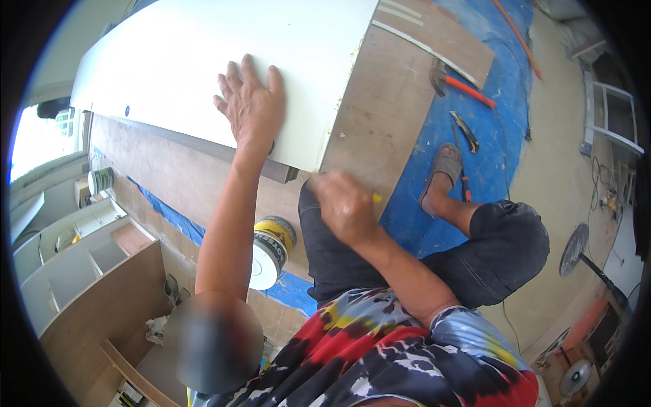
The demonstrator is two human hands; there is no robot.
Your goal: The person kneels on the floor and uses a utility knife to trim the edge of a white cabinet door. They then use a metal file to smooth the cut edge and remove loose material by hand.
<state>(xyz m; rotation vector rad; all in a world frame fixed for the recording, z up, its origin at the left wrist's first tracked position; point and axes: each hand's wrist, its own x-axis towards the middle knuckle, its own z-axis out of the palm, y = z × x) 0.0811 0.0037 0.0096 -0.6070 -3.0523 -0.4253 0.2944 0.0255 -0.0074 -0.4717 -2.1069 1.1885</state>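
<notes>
A large white panel (169,61) lies in front of me, its right edge rough and chipped. My left hand (254,105) rests flat on it with the fingers spread. Just off the panel's near right corner, my right hand (344,203) is closed round a small tool, slightly smeared by motion. Only a yellow end (377,198) of that tool shows, so its kind cannot be made out. Beneath the white panel is a brown board (380,115).
On a blue tarp (420,234) to the right lie a claw hammer (468,89), a utility knife (465,131) and a slim tool with a red-black handle (466,188). Tubs (272,247) stand near my left forearm. An open wooden cabinet (95,292) is at left.
</notes>
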